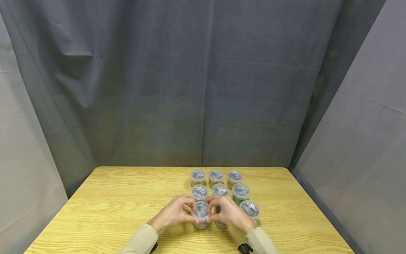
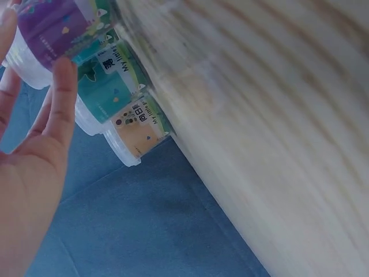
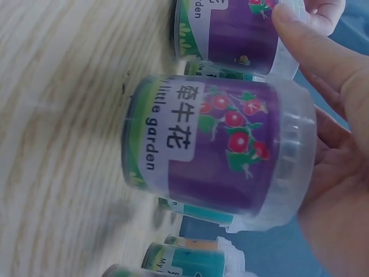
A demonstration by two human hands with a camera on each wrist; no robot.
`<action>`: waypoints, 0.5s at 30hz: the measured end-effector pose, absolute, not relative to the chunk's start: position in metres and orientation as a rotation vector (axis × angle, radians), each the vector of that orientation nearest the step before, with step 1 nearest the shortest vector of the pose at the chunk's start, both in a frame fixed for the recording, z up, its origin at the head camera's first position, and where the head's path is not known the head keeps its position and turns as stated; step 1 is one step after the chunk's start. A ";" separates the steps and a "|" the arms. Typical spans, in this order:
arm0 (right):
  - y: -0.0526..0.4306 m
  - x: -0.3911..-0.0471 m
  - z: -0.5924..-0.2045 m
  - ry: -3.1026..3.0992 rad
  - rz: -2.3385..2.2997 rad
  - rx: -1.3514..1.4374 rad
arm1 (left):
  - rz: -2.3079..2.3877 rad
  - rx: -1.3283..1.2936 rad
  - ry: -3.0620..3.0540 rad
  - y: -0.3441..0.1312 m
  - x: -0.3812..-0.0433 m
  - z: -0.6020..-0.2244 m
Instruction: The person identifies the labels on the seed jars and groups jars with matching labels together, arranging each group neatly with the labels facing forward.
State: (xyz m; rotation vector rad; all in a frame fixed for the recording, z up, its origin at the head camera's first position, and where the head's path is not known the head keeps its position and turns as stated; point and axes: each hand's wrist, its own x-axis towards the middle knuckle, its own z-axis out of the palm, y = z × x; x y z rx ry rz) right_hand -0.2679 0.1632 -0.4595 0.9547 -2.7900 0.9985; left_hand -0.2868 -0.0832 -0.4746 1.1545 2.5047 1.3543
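At the near left of a group of lidded plastic jars, my left hand and right hand hold one purple-labelled jar between them. Thumb and fingers of each lie at opposite sides of its clear lid. In the left wrist view, the left fingertips touch this jar; in the right wrist view, the right thumb rests at the lid edge of the same jar. A second purple jar, printed with red flowers and "little garden", stands beside it, partly under the right hand in the head view.
Behind the held jar stand rows of similar jars, including a teal one and an orange one. Another jar stands right of the right hand. The wooden table meets a grey curtain at its far edge.
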 end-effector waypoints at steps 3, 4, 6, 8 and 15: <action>0.163 -0.267 -0.461 -2.794 0.971 0.961 | 1.336 1.169 2.504 -0.084 -0.286 -0.475; 0.163 -0.267 -0.462 -2.796 0.968 0.961 | 1.330 1.170 2.506 -0.084 -0.286 -0.475; 0.162 -0.267 -0.462 -2.798 0.954 0.964 | 1.323 1.169 2.509 -0.085 -0.286 -0.475; 0.162 -0.266 -0.461 -2.801 0.942 0.969 | 1.317 1.171 2.513 -0.086 -0.287 -0.475; 0.168 -0.267 -0.452 -2.770 1.013 0.967 | 1.300 1.127 2.528 -0.091 -0.287 -0.471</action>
